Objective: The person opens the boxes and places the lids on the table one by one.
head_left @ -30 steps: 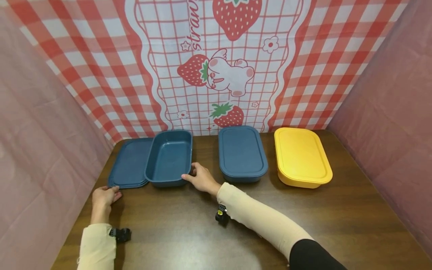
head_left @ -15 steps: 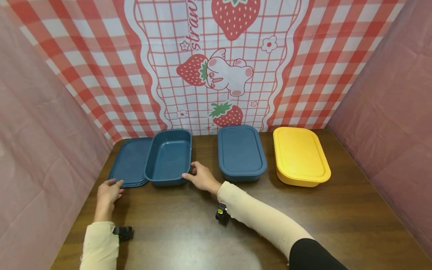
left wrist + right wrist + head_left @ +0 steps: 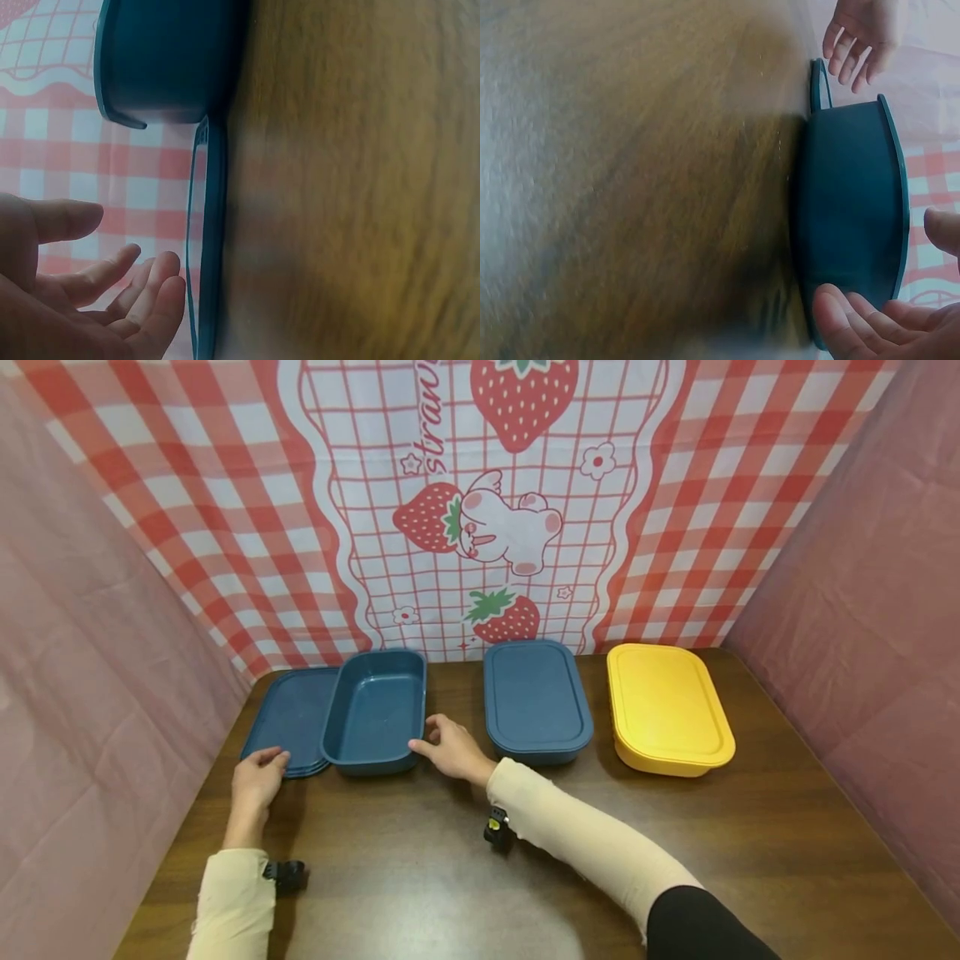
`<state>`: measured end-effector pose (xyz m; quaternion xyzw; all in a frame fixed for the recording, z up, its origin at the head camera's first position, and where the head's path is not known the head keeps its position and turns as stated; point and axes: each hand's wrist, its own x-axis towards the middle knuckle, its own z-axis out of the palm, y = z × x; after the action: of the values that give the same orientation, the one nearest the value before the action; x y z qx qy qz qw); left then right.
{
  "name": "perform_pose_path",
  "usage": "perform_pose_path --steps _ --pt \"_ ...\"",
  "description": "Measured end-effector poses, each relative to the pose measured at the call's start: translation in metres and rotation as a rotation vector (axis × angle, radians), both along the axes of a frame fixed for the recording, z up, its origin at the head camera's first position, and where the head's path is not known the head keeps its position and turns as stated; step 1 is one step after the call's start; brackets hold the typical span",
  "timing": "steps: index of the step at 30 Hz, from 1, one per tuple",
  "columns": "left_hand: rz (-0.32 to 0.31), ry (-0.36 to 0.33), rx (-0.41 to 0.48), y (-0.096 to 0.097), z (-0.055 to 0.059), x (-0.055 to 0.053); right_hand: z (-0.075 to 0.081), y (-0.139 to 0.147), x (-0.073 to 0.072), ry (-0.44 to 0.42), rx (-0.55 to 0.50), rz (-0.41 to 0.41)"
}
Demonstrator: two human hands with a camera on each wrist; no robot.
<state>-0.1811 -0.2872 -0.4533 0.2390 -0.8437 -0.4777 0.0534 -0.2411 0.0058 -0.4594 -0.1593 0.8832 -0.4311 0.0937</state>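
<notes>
Your left hand [image 3: 258, 785] over stacked lids [image 3: 295, 714], right hand [image 3: 454, 752] beside open box [image 3: 377, 714]; fingers of both parted, empty. Likely lining-up; next may call for pinching the stacked lids.

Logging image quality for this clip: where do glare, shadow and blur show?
Head view: fairly sharp, pale glare on the near table, shadow beside the left hand. Left wrist: hazy, table grain smeared. Right wrist: table blurred, glare at the frame's left edge, shadow along the open box.
</notes>
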Motion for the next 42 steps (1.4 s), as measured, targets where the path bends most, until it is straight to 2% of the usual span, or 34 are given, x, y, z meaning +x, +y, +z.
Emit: perform_pose_path --steps 7,14,22,30,36,42 --pt "0.006 0.060 -0.021 0.008 0.003 -0.004 0.005 0.003 -0.001 0.010 0.033 0.022" --pt "0.017 0.080 -0.026 0.015 0.010 -0.005 0.010 0.007 0.000 0.057 0.060 0.045" --pt "0.027 0.150 -0.101 0.024 0.016 -0.007 0.018 0.010 0.001 0.106 0.080 0.051" --pt "0.002 0.200 -0.127 0.036 0.028 -0.004 0.025 0.012 0.003 0.128 0.094 0.070" --pt "-0.037 0.237 -0.179 0.045 0.032 -0.004 0.032 0.016 0.005 0.166 0.116 0.101" --pt "-0.083 0.239 -0.185 0.053 0.037 -0.005 0.038 0.020 0.006 0.209 0.120 0.102"
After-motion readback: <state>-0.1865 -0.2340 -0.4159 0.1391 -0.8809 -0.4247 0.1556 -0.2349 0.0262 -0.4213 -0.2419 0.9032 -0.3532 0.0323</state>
